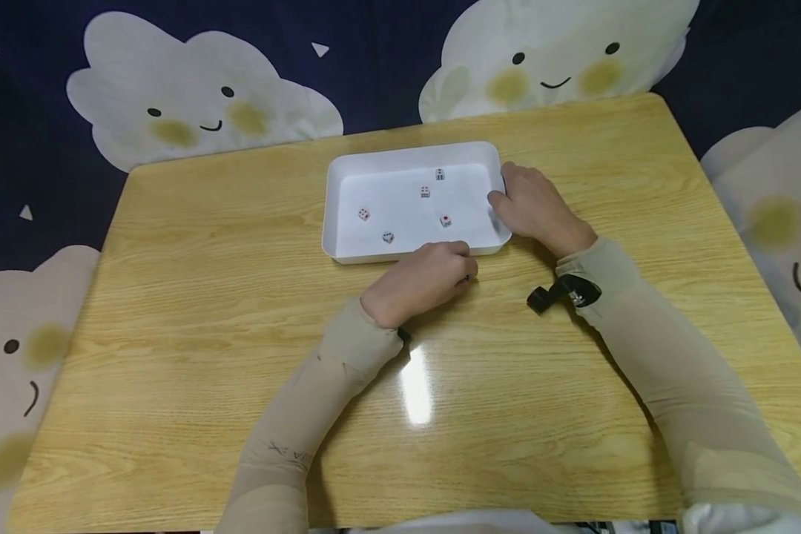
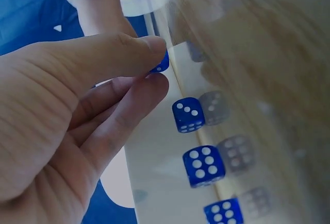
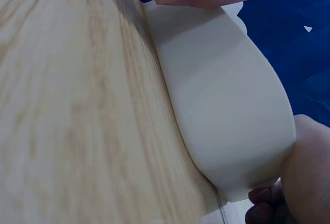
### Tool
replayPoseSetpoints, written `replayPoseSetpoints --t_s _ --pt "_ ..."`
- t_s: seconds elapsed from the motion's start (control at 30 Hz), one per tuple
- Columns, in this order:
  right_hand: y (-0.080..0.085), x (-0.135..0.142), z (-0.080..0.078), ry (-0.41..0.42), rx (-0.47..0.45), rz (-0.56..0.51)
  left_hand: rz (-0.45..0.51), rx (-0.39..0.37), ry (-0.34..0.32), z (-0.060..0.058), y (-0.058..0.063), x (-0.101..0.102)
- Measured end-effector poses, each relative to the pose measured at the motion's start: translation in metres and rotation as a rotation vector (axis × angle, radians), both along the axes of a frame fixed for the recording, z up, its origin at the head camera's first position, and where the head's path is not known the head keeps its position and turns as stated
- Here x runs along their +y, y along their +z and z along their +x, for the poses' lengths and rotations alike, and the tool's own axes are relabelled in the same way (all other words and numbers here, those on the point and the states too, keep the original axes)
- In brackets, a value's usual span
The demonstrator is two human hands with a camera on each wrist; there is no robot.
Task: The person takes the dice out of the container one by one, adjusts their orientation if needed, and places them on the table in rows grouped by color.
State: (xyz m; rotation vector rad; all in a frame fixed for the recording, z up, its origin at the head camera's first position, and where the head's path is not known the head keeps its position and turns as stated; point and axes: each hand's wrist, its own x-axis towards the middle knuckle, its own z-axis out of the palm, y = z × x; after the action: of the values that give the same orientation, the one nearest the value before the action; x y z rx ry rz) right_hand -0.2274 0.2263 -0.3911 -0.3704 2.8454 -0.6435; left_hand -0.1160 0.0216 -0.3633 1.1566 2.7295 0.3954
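Note:
My left hand (image 1: 422, 276) is at the front side of a white tray (image 1: 400, 161). Between thumb and fingers it pinches a blue die (image 2: 162, 64) with white pips, close to the table. Several more blue dice (image 2: 204, 166) stand in a row along the tray's front wall in the left wrist view; in the head view the hand hides them. At the tray's right end my right hand (image 1: 537, 208) grips the rim, thumb on the inner side and fingers outside. Inside the tray lie several white dice (image 1: 446, 221), spread apart.
The tray stands toward the far side of a wood-grain table (image 1: 193, 297). Behind and beside the table hangs dark blue cloth with smiling clouds (image 1: 200, 89). A black wrist mount (image 1: 564, 291) sticks out from the right sleeve over the table.

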Motion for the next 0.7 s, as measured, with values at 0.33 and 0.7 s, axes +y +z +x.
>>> replayPoseSetpoints --t_s 0.33,0.7 --pt "-0.0003 0.0005 -0.0002 0.005 -0.007 -0.011 -0.051 0.011 -0.012 -0.0005 0.0003 -0.0002" --pt "-0.0006 0.0024 0.0002 0.006 -0.006 -0.004 -0.055 0.026 -0.023 0.0004 0.0019 0.0004"
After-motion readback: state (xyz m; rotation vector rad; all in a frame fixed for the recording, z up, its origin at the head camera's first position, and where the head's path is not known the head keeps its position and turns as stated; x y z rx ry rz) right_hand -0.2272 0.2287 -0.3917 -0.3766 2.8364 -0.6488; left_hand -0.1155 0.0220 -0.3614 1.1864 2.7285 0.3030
